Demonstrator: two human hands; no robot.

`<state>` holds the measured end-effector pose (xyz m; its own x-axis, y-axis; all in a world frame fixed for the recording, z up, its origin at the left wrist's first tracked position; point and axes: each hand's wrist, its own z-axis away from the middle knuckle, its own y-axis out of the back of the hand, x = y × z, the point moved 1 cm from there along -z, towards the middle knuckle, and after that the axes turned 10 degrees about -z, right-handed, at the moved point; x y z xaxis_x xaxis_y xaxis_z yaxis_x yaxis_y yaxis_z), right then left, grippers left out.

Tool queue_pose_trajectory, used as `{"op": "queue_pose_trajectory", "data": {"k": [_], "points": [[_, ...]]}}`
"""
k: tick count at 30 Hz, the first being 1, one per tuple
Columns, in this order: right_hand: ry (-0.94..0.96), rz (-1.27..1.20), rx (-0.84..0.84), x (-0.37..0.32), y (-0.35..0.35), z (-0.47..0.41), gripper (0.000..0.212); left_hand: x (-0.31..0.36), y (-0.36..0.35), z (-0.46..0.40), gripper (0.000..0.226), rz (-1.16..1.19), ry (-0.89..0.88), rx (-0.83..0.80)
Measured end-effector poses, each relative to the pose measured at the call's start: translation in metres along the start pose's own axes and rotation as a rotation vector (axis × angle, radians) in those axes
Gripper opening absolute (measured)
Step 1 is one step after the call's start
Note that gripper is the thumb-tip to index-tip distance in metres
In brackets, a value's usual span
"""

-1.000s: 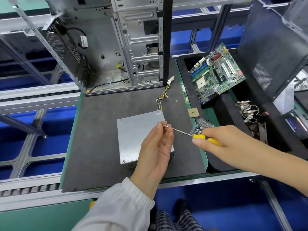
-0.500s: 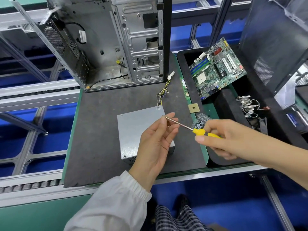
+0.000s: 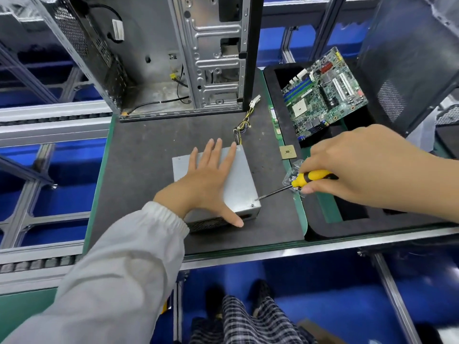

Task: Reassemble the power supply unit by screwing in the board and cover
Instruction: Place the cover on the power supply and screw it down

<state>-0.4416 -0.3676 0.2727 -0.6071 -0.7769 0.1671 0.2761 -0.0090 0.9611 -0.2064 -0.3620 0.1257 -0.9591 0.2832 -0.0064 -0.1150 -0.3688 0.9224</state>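
The power supply unit [image 3: 242, 180] lies flat near the middle of the dark work mat [image 3: 139, 155], its grey sheet-metal cover [image 3: 244, 170] facing up and a vented side turned toward the person. It looks like a stiff, fairly heavy steel box with smooth faces that could slide on the mat under a driver's push, so pressing down on the broad top, as here, seems the sound way to steady it; the edges are probably sharp and best avoided. The left hand [image 3: 206, 180] lies spread flat on the cover, fingers straight. The right hand [image 3: 360, 167], right of the unit, grips the yellow handle of a screwdriver [image 3: 293, 184], whose tip meets the cover's near right corner at a screw [image 3: 256, 199]. Behind the unit, its wire bundle [image 3: 244, 122] runs toward the open computer case [image 3: 173, 55]; farther right a CPU chip [image 3: 287, 152] lies on the mat's edge, and beyond it a motherboard [image 3: 323, 93] leans in a black foam tray [image 3: 320, 227]. Whether the screw is seated is too small to tell; the board inside is hidden, and a clear bag under the right hand is mostly covered.
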Motion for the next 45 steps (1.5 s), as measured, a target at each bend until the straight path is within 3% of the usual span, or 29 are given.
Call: {"op": "queue_pose_trajectory", "data": {"k": [5,14,30,32,34,36,37,41,45], "points": [[0.037,0.104,-0.048,-0.009,0.003,-0.013,0.04,0.006,-0.001,-0.002,0.154,-0.046,0.01,0.021],[0.059,0.147,-0.097,-0.015,0.001,-0.023,0.035,0.007,0.001,0.001,0.152,-0.037,0.017,0.082],[0.14,0.196,-0.1,-0.027,0.006,-0.036,0.033,0.01,0.007,0.007,0.15,0.023,0.012,0.051],[0.152,0.185,-0.109,-0.028,0.008,-0.04,0.036,0.015,0.011,0.014,0.136,0.157,-0.059,0.155],[0.157,0.154,-0.124,-0.029,0.008,-0.044,0.044,0.022,0.015,0.021,0.086,0.374,-0.159,0.306],[0.167,0.102,-0.146,-0.028,0.009,-0.049,0.031,0.028,0.015,0.025,0.031,0.561,-0.21,0.351],[0.168,0.085,-0.156,-0.028,0.011,-0.052,0.023,0.031,0.014,0.025,0.017,0.621,-0.216,0.333],[0.182,0.028,-0.175,-0.029,0.028,-0.062,0.016,0.029,0.01,0.024,0.01,0.687,-0.188,0.294],[0.149,0.056,-0.21,-0.032,0.033,-0.076,0.044,0.022,0.009,0.027,0.007,0.711,-0.209,0.278]]}}
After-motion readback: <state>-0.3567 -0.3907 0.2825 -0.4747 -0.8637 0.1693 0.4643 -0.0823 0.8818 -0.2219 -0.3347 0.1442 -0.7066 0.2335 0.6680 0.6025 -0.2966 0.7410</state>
